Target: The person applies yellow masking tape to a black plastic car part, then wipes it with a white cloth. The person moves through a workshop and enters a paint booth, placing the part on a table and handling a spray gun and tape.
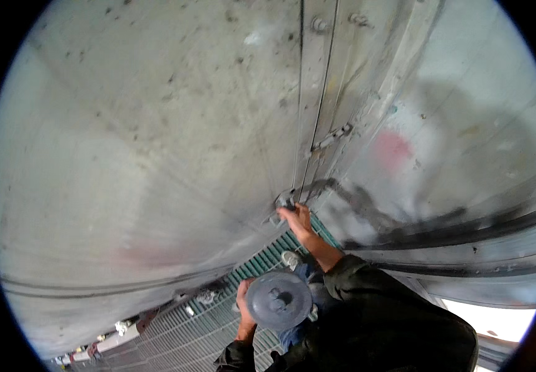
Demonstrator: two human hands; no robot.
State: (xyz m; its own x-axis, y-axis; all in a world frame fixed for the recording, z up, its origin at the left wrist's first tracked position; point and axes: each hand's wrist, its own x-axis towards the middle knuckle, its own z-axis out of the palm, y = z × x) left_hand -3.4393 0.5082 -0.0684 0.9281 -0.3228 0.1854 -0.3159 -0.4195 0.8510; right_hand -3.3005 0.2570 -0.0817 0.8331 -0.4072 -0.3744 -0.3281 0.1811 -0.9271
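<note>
A round grey disc (272, 317) with a raised hub at its centre is in front of my body. My left hand (244, 302) grips its left edge, the fingers partly hidden behind the rim. My right hand (300, 222) reaches forward to the foot of a vertical seam in the large grey metal wall (175, 124). There its thumb and fingers close on a small dark metal fitting (287, 203), whose exact kind I cannot make out. Farther up the seam sits a metal latch (332, 137).
Below me lies a green slatted grating (175, 338). A crumpled pale object (206, 296) and a pale pipe (116, 341) lie along the wall's base at the left. On the right, a curved metal panel (466, 155) carries a pink smudge and dark bands.
</note>
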